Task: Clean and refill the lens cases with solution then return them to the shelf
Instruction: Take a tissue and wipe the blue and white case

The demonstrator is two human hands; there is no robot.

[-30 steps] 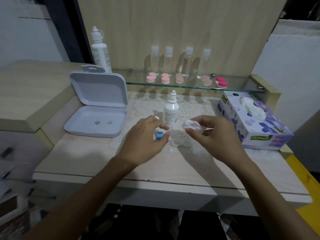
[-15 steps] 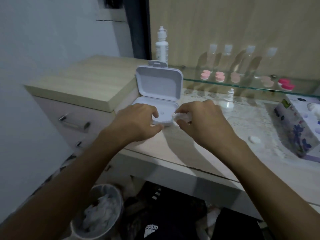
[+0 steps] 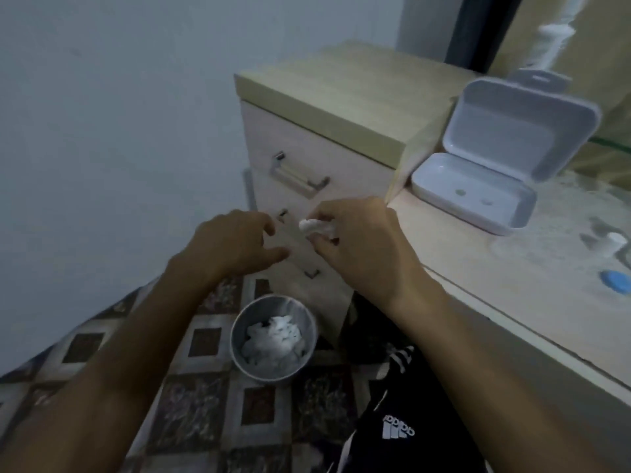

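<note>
Right hand (image 3: 355, 240) pinches a crumpled white tissue wad (image 3: 317, 228) at its fingertips, in mid-air off the pale wooden counter (image 3: 485, 268) edge; left hand (image 3: 232, 240) hovers just beside, fingers loosely spread, holding nothing. Round grey metal wastebin (image 3: 273, 339), already holding white tissues, sits on the floor below and slightly left of the wad. Likely a straight drop from the right grip.

Single head view, looking steeply down (leftward) past desk edge (image 3: 512, 298), floor near.
</note>
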